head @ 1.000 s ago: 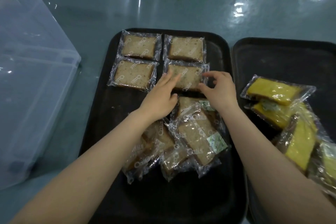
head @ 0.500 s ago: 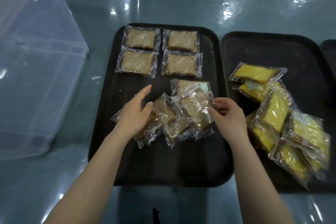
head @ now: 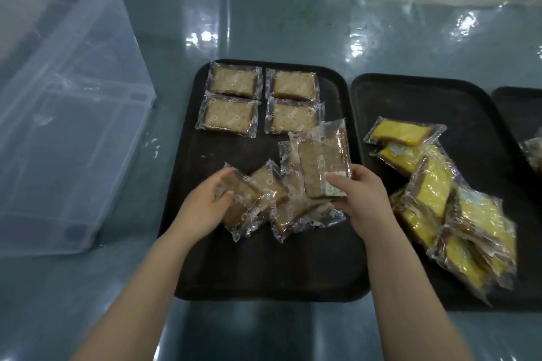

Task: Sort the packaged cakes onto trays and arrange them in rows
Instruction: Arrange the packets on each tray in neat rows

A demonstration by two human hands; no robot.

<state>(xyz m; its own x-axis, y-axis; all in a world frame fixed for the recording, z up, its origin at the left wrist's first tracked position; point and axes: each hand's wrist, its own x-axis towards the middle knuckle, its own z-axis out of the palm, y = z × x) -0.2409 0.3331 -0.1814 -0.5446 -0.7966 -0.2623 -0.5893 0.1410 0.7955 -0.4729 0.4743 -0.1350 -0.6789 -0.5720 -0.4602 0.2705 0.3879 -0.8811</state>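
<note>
On the left black tray (head: 264, 272), several wrapped brown cakes (head: 231, 85) lie flat in two neat rows at the far end. A loose pile of brown cakes (head: 293, 208) sits mid-tray. My right hand (head: 360, 199) grips one brown cake (head: 322, 167) by its near end and holds it tilted up above the pile. Over at the pile's left side, my left hand (head: 205, 205) grips another brown cake (head: 243, 202). A heap of yellow cakes (head: 434, 190) lies on the middle black tray (head: 410, 97).
A large clear plastic bin (head: 58, 126) stands on the table at the left. A third black tray (head: 522, 105) shows at the right edge with a wrapped packet (head: 532, 152) on it. The table is a glossy blue-grey surface (head: 293, 23).
My right hand has lifted one brown cake out of the pile and tipped it up. My left hand has closed on a cake at the pile's left. The view has pulled back.
</note>
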